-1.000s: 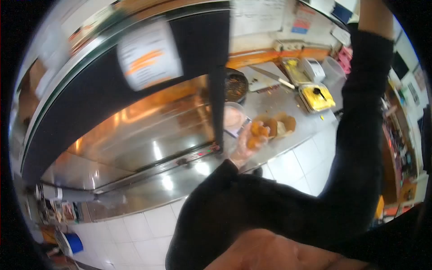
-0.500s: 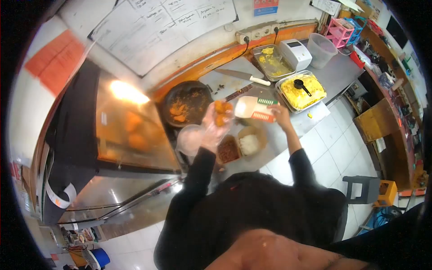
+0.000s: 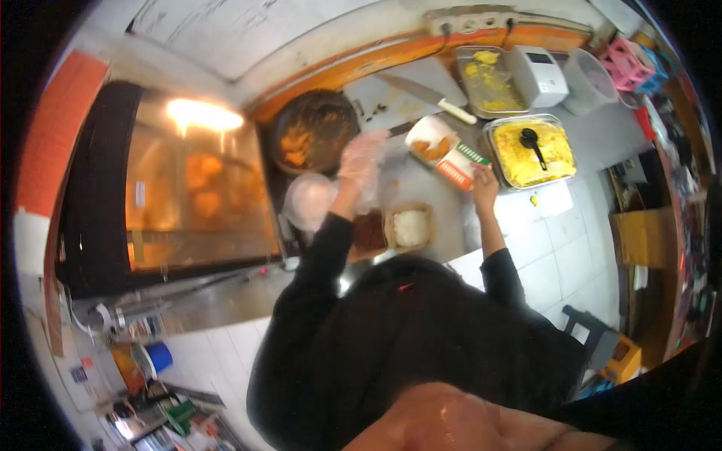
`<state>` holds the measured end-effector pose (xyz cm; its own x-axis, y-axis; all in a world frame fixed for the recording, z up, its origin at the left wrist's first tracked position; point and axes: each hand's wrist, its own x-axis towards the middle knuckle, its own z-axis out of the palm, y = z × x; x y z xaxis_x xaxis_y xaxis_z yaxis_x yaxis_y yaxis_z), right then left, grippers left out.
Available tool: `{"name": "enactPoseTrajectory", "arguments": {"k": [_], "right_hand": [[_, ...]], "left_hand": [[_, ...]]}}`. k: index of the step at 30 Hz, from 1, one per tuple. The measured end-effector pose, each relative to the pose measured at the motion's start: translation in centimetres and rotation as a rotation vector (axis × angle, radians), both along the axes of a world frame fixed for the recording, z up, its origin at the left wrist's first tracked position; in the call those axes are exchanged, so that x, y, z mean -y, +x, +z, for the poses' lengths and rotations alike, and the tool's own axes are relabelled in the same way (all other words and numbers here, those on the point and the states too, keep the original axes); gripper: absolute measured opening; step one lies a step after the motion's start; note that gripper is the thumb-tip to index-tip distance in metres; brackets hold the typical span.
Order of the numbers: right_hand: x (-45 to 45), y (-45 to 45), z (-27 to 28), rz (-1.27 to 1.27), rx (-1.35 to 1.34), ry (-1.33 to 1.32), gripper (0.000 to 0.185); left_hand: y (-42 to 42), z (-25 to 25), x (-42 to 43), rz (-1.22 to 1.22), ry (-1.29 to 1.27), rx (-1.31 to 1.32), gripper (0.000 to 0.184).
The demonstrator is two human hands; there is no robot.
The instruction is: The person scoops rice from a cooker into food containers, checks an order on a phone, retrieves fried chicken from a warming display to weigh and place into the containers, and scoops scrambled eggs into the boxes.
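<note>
R hand [image 3: 484, 180] pinching printed end of carton [image 3: 454, 170], fried pcs [image 3: 432, 148] inside, above/on counter [image 3: 447, 214], can't tell which. L hand [image 3: 362, 161], clear glove, blurred nr pan [image 3: 335, 139]; can't tell if open or closed. L sleeve [image 3: 325, 244] partly hides dark-red food [image 3: 368, 230]. Whiteboard [image 3: 218, 30] cut off up top.

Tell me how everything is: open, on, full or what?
Left hand: gloved, looks empty
Right hand: holding the paper box
Paper box: open, fried pieces inside
Cabinet light: on
Knife: lying down
Black scoop: resting on yellow food
Pan: uncovered, orange bits inside
Rice box: open
</note>
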<state>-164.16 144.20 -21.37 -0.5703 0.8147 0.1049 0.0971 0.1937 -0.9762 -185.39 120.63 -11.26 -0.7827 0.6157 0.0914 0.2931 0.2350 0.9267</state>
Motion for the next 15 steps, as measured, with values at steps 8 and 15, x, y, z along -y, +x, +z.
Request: {"name": "enactPoseTrajectory", "arguments": {"k": [8, 15], "right_hand": [[2.2, -0.8, 7.6, -0.154, 0.159, 0.742, 0.036], [5.9, -1.8, 10.2, 0.021, 0.033, 0.700, 0.033]], "left_hand": [[9.8, -4.1, 22.2, 0.784, -0.560, -0.554, 0.024], [14.8, -8.2, 17.7, 0.484, -0.518, -0.249, 0.029]]}}
